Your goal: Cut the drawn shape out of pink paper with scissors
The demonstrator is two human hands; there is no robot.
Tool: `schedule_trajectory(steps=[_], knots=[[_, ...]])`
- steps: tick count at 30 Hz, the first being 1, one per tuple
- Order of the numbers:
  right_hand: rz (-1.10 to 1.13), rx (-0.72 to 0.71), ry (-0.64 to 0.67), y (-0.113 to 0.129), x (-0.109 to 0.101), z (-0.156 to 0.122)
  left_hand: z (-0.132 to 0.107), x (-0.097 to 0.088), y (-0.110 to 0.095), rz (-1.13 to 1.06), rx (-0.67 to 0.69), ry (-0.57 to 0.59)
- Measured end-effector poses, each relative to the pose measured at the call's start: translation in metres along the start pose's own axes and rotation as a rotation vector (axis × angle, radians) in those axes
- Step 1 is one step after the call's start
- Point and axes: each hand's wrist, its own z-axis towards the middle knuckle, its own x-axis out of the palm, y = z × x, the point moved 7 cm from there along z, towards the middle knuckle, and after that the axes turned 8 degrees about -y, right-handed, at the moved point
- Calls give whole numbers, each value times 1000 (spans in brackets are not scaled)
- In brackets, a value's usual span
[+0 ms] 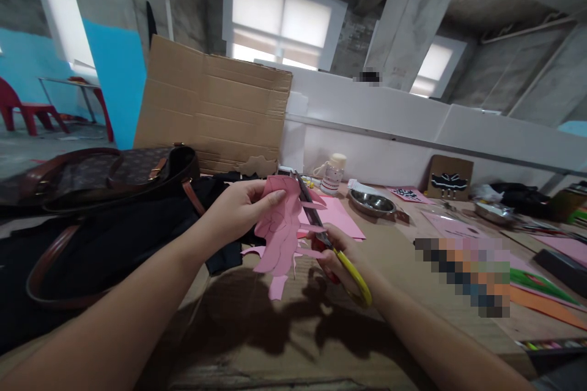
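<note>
My left hand (250,204) pinches the upper part of a pink paper cutout (277,226), thumb on its face. Drawn lines mark the paper, and its edges are wavy with narrow strips sticking out to the right. My right hand (342,256) grips scissors (355,275) with yellow and red handles. Their dark blades (309,204) point up along the paper's right edge; whether they touch it I cannot tell. Below both hands lies a sheet of cardboard (389,275) on the table, with pink paper scraps (278,287) near the cutout's lower end.
A dark bag (114,195) with brown handles fills the left side. Behind stand a large cardboard panel (215,110) and a white bottle (334,174). A metal bowl (371,201), pink sheets (343,218) and a green-and-orange item (545,287) lie toward the right.
</note>
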Motion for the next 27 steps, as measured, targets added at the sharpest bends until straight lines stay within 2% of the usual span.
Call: schedule_trajectory(steps=[16, 27], knots=[[54, 71, 20, -3, 3, -1, 0, -6, 0, 1, -7, -21], [29, 10, 40, 1, 3, -1, 1, -7, -4, 41, 1, -26]])
